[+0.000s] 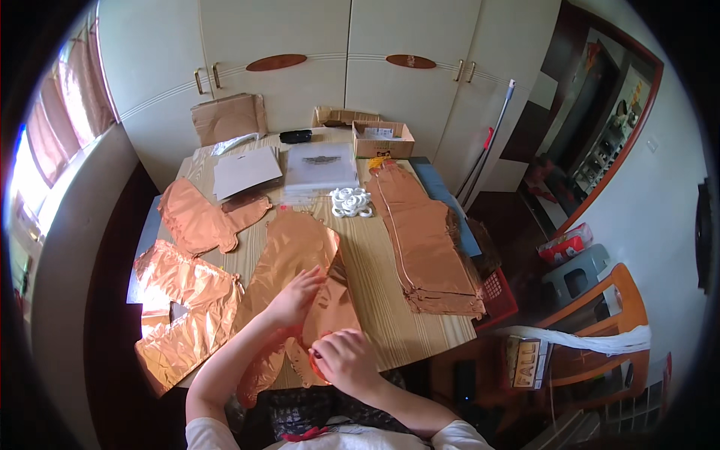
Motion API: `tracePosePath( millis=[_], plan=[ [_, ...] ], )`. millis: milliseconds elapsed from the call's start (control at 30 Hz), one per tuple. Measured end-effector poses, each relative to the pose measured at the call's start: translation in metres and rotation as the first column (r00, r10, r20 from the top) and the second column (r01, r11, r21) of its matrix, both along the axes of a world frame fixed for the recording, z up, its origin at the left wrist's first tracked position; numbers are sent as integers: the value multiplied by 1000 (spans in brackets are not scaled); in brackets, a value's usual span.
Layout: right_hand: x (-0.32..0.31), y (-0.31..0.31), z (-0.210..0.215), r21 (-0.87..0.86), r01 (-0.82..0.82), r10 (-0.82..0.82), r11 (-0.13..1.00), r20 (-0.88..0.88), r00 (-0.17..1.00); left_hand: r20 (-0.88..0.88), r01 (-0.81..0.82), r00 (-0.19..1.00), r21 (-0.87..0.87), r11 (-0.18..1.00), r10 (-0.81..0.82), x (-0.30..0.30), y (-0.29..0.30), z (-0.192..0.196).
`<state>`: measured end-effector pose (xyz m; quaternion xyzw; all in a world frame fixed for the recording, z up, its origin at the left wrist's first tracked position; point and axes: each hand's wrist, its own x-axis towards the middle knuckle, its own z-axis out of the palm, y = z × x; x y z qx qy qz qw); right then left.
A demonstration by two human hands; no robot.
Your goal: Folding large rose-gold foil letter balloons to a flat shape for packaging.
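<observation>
Two hands are laid on one rose-gold foil balloon (296, 259) at the near edge of the wooden table (390, 300). The left hand (295, 298) is spread flat on it, fingers apart; the right hand (346, 361) is pinched shut on its lower edge. Risk noted: thin foil may be creased or torn if pulled against the flat hand.

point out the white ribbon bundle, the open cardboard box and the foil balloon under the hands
white ribbon bundle (351, 202), head view, middle of the coil
open cardboard box (383, 148), head view, front wall
foil balloon (296, 247), head view, bare upper part
</observation>
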<state>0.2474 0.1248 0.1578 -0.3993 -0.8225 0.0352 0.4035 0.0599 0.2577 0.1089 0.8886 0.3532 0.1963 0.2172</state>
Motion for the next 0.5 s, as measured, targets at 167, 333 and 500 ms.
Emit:
tracePosePath(
  millis=[167,333,500],
  plan=[
    [-20,-1,-22,-47,-72,75,996,52,996,285,-253,828,-578,776,482,-3,12,3],
    [-19,-3,-30,-178,-217,208,960,-67,976,98,-388,883,-395,832,459,15,5,30],
    [24,19,-16,-102,-374,360,922,-129,924,82,-393,891,-354,849,447,3,7,22]
  ],
)
